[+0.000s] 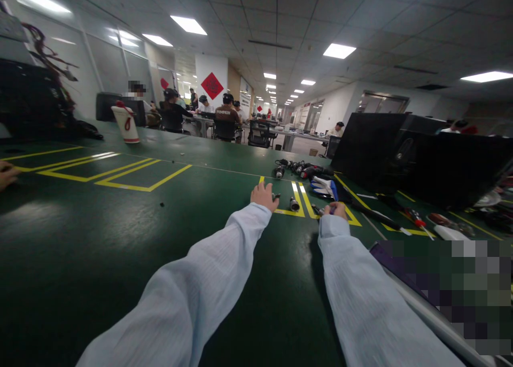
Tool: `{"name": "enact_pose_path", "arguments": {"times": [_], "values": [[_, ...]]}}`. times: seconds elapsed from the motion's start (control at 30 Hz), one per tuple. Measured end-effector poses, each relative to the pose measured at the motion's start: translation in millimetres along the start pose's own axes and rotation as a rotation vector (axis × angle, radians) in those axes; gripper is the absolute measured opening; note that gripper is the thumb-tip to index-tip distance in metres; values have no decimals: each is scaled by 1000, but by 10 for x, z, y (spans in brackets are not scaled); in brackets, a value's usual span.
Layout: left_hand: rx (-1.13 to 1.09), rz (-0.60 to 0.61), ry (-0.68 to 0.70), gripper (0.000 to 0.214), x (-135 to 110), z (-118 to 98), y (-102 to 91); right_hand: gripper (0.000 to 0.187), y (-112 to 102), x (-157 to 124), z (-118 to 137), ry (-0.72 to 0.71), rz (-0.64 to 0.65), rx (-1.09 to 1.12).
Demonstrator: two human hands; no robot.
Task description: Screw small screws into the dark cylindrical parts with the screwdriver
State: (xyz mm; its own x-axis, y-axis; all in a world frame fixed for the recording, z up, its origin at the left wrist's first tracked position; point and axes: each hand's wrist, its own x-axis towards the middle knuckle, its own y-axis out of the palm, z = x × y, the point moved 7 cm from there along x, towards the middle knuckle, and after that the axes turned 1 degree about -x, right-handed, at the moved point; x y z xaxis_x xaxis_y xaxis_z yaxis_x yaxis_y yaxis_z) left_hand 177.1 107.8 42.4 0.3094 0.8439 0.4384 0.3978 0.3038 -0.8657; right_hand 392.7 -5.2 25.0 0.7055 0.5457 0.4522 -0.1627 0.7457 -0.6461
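Note:
My left hand (263,196) is low over the green table, fingers curled around a small dark metal part (276,196) that shows at its fingertips. Just to its right, a short metal cylinder (294,204) lies inside a yellow tape outline. My right hand (337,211) is closed on a slim tool with a bit of purple (332,210); its dark front end (318,210) points left. The fingers hide most of this tool, so its kind is unclear. Beyond the right hand lies a blue and white glove (324,187).
Dark tools and metal parts (298,168) cluster ahead. A red-handled screwdriver (417,218) lies right, near black monitors (368,142). A white cup (125,122) stands back left. Another person's hand (7,174) rests at the left edge. Seated people (226,113) work farther back.

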Motion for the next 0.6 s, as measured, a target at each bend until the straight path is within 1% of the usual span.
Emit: {"name": "enact_pose_path", "arguments": {"times": [0.03,0.07,0.17,0.27,0.33,0.4,0.47,0.53,0.6], "values": [[16,47,-14,54,21,58,56,26,-25,-23,46,-23,-15,8],[24,86,-14,50,33,89,105,26,-50,-52,99,-51,-30,16],[38,138,32,29,21,79,165,28,-128,-181,281,-154,-71,49],[46,134,111,23,-99,6,89,24,-203,-376,499,-301,-111,118],[44,129,174,24,-262,-37,-9,19,-256,-547,661,-441,-146,216],[37,130,238,26,-481,-56,-123,15,-281,-737,796,-555,-153,327],[25,134,297,28,-727,-48,-243,13,-250,-922,896,-604,-94,403],[6,126,394,30,-975,-50,-367,13,-198,-1125,990,-639,2,470],[-4,161,455,28,-1187,-30,-441,14,-150,-1339,1077,-666,122,546]]}}
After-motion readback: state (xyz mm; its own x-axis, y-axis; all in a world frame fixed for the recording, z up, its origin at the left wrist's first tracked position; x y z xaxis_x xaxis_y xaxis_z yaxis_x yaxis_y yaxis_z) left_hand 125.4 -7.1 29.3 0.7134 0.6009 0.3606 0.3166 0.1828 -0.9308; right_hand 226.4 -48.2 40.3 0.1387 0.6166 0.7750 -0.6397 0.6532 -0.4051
